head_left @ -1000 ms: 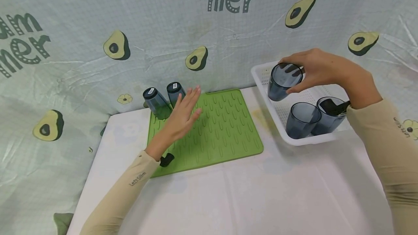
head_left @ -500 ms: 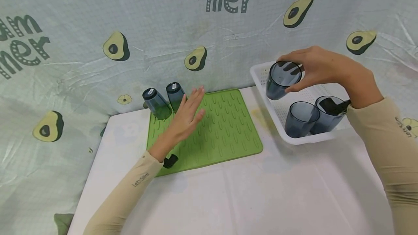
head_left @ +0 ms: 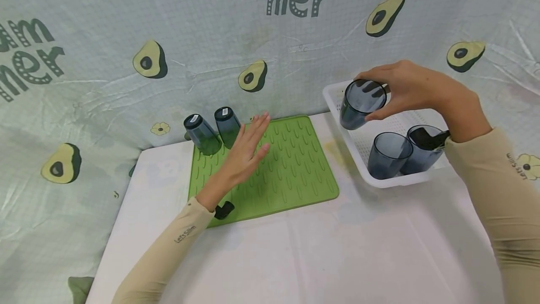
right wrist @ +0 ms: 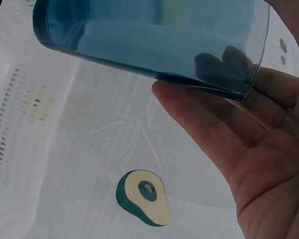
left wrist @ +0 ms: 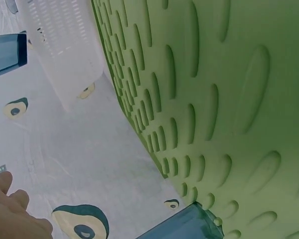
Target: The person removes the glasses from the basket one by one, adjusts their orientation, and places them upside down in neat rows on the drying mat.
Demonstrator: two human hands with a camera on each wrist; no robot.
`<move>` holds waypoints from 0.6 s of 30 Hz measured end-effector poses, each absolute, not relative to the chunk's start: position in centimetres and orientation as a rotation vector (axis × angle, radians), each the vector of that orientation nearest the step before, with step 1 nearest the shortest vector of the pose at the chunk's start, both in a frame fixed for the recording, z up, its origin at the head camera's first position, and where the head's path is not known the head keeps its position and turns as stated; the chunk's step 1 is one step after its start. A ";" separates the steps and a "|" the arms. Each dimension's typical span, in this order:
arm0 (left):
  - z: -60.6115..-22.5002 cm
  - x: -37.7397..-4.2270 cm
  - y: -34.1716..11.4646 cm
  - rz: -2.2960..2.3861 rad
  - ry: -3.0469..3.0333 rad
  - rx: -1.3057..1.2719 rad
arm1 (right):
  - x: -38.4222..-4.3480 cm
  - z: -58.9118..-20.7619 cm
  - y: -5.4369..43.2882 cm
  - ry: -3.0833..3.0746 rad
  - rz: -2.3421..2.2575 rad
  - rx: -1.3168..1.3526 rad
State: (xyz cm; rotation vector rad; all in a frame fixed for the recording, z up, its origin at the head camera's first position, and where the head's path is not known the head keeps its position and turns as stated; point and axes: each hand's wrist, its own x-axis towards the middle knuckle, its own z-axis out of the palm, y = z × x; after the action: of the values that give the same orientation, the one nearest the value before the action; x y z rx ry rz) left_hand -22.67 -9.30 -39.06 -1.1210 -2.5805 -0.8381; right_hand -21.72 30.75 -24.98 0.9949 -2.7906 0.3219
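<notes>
My right hand [head_left: 407,86] grips a blue-grey drinking glass [head_left: 358,107] near its rim, thumb on one side and fingers on the other. In the right wrist view, fingertips show through the wall of the glass [right wrist: 139,35]. The glass is held above the left side of a white perforated basket [head_left: 392,183], mouth up and slightly tilted. My left hand [head_left: 249,149] hovers over the green ridged mat [head_left: 295,168] with straight fingers, holding nothing. Two upturned glasses, one at the corner [head_left: 203,135] and one beside it [head_left: 228,128], stand on the mat's far left.
Inside the basket, two more glasses stand mouth up, one in front [head_left: 389,156] and one [head_left: 417,165] to its right, partly behind a black wrist mount [head_left: 426,139]. A white cloth [head_left: 329,247] covers the table. A printed curtain [head_left: 202,22] hangs behind.
My left hand has drifted a little to the right over the mat. The right hand has shifted slightly left with the glass, its grip the same.
</notes>
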 end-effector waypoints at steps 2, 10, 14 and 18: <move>-39.0 -22.7 -9.2 -0.847 -2.576 -1.121 | -21.8 -25.0 30.7 -2.781 0.322 1.007; -39.1 -22.7 -8.6 -0.897 -2.547 -1.152 | -21.8 -24.9 30.3 -2.773 0.324 1.036; -39.1 -22.6 -8.3 -0.939 -2.530 -1.173 | -21.8 -24.9 30.1 -2.775 0.327 1.039; -39.2 -22.7 -7.8 -0.973 -2.518 -1.179 | -21.9 -25.0 29.9 -2.773 0.331 1.043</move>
State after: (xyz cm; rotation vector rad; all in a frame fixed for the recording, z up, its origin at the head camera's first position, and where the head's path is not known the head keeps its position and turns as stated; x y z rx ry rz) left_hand -22.68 -7.79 -39.19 -1.1788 -2.5185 -0.9731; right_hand -21.93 29.90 -25.01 1.0429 -2.7729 0.3307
